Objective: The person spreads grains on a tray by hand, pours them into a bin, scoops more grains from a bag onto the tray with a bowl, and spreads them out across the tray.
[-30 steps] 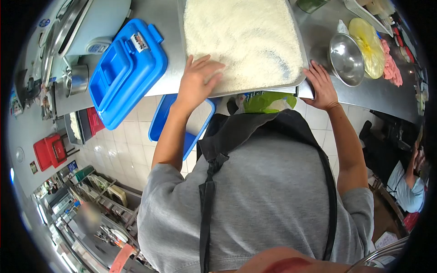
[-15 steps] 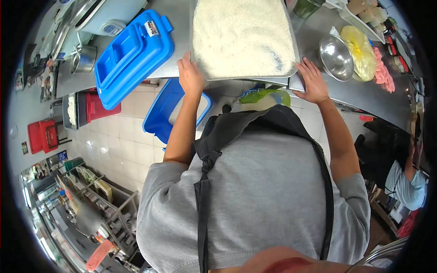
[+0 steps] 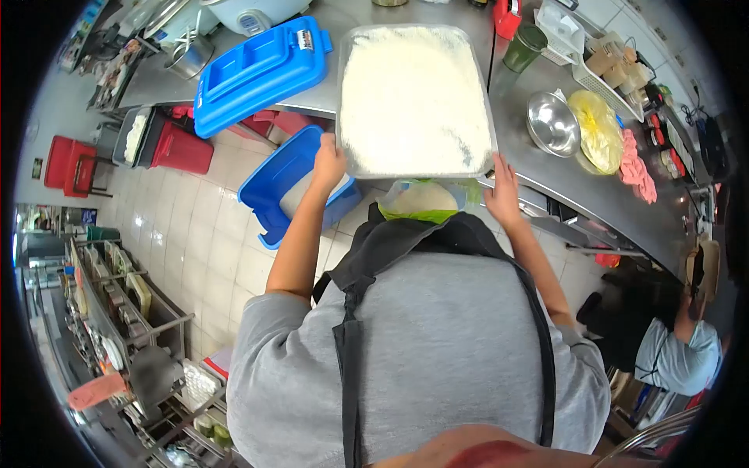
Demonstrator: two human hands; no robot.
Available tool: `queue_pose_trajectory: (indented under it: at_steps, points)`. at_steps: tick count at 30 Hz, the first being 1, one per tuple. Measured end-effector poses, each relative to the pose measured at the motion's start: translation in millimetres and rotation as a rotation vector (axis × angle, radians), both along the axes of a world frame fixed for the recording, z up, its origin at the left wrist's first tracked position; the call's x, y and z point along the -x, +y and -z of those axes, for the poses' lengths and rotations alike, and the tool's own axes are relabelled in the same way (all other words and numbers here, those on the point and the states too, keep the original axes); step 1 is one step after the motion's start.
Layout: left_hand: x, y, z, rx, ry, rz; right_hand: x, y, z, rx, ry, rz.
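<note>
A wide metal tray [image 3: 355, 175] filled with white grains that look like rice [image 3: 413, 101] is in front of me, its near edge jutting past the steel counter. My left hand [image 3: 329, 162] is closed around the tray's near left side. At the near right corner, my right hand [image 3: 503, 189] is against the rim, fingers pointing forward along the side; the part under the tray is hidden. Below and left, a blue bin [image 3: 265, 175] with white grains inside stands low. Under the tray's near edge sits a green-and-clear bag [image 3: 425, 204] with pale contents.
A blue lid [image 3: 257, 74] rests across the counter [image 3: 312, 100] at left, overhanging its edge. To the right are a steel bowl [image 3: 554, 125], a yellow bag [image 3: 594, 132], a pink cloth [image 3: 637, 168] and a green cup [image 3: 524, 48]. Another person [image 3: 679, 355] stands at far right.
The tray has come toward my body, past the counter edge, with both hands moving along. My right hand has shifted from lying flat by the corner to the tray's side. The view has tilted.
</note>
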State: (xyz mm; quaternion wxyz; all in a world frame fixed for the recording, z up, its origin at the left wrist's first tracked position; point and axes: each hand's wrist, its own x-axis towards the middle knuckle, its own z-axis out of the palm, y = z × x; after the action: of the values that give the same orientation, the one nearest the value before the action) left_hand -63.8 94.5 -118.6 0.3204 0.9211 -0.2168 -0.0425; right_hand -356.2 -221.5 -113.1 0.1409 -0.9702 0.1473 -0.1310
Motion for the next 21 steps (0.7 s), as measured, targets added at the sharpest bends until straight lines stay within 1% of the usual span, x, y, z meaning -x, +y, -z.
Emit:
queue_pose_trajectory:
  at_steps: [2, 3, 5, 6, 8, 9, 10, 12, 13, 14, 16, 17, 18, 20, 21]
  points:
    - [26.2, 24.8, 16.9, 0.29, 0.256, -0.059, 20.2, 16.5, 15.6, -0.466, -0.215, 0.137]
    - [44.5, 35.5, 12.8, 0.292, 0.248, -0.074, 27.2, 25.0, 18.0, -0.468, -0.216, 0.12]
    - [83.8, 57.2, -0.9, 0.593, 0.656, -0.08, 35.1, 42.8, 22.6, -1.229, -0.493, 0.455]
    - [98.4, 69.5, -2.9, 0.591, 0.65, -0.094, 38.5, 46.6, 18.7, -1.238, -0.484, 0.445]
    - [126.6, 100.8, -5.4, 0.634, 0.856, -0.112, 49.8, 57.2, 6.2, -1.441, -0.363, 0.468]
    - [141.8, 112.1, -13.2, 0.648, 0.906, -0.112, 53.0, 63.7, 7.2, -1.304, -0.312, 0.395]
    - [154.5, 126.4, -11.7, 0.645, 0.908, -0.13, 58.3, 71.5, 7.7, -1.313, -0.295, 0.39]
    - [178.6, 161.8, -6.7, 0.625, 0.919, -0.139, 68.0, 95.1, 0.2, -1.269, -0.138, 0.428]
    - [190.4, 178.1, -3.9, 0.585, 0.909, -0.171, 70.9, 104.0, 6.7, -1.236, -0.154, 0.323]
    - [204.3, 192.5, 0.0, 0.59, 0.912, -0.198, 72.3, 116.0, 15.1, -1.241, -0.129, 0.31]
    - [231.6, 214.3, -8.1, 0.667, 0.922, -0.252, 72.7, 140.1, 35.3, -1.244, -0.242, 0.246]
    - [244.2, 222.2, -11.9, 0.676, 0.916, -0.304, 68.9, 144.6, 43.9, -1.093, -0.238, 0.2]
    - [255.2, 230.8, -10.3, 0.683, 0.914, -0.335, 63.6, 148.8, 52.7, -1.101, -0.215, 0.18]
    - [277.2, 245.3, -5.1, 0.727, 0.89, -0.429, 55.5, 156.1, 68.0, -1.004, -0.157, 0.131]
    - [288.1, 253.4, 0.8, 0.728, 0.891, -0.453, 51.0, 160.6, 71.5, -1.011, -0.138, 0.119]
